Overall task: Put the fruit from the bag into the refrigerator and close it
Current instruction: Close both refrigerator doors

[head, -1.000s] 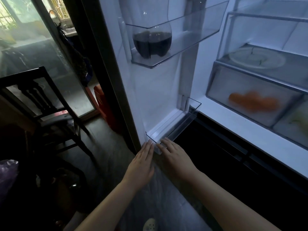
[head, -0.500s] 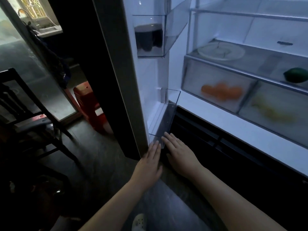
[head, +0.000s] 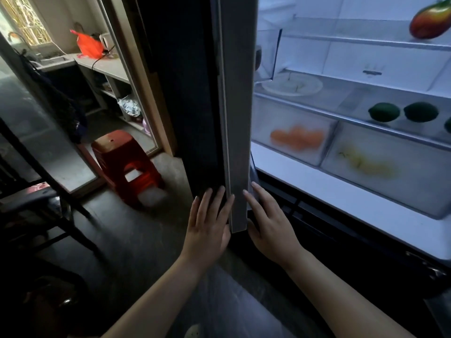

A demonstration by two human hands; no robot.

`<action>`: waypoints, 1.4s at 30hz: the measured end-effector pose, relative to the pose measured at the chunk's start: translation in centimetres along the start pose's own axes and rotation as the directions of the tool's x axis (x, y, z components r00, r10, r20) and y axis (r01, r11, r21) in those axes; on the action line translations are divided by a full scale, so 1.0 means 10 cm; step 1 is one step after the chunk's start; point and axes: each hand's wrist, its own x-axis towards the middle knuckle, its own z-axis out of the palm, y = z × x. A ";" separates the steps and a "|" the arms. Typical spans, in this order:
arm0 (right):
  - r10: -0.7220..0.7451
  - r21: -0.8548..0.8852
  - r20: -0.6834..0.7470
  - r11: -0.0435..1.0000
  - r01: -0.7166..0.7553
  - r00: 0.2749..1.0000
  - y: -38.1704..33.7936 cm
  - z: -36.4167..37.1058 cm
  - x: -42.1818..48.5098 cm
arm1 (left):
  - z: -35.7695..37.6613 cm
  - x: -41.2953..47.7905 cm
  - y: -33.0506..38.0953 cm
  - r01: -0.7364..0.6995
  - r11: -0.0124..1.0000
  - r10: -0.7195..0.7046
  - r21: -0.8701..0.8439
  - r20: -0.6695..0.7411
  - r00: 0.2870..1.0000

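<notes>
The refrigerator door point(head: 238, 118) stood edge-on to the camera, a tall, stiff slab. I would judge it heavy enough to carry its own swing once moving, yet easy on its hinge. Its smooth dark outer face and pale edge strip showed no handle at this height, so flat palms on the two faces near the bottom corner looked the sensible hold. The outer palm could push while the inner one checked the swing, letting the seal meet gently. The left hand point(head: 207, 225) lay released and flat on the dark outer face, fingers straight and pointing up, fingertips just beside the edge strip. The right hand point(head: 271, 225) was likewise unclenched, fingers straight along the inner side of the door. Whether its thumb hooked under the bottom edge could not be told. The door's lower corner thus sat between the two hands, apparently touching both. To the right the refrigerator point(head: 341, 191) was open and lit, with the fruit inside. A mango point(head: 429, 19) lay on an upper shelf and green fruits point(head: 384, 112) on the shelf below. Orange fruit point(head: 296, 137) and a yellow fruit point(head: 366, 162) showed blurred behind the frosted drawer fronts. The inner hand would need to come clear of the gap before the door met the cabinet.
</notes>
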 end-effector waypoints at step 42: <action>0.093 -0.194 -0.460 0.960 -0.202 0.883 0.43 -0.09 0.57 | 0.36 1.57 -0.35 -0.414 0.842 0.301 -0.345 -0.337 0.892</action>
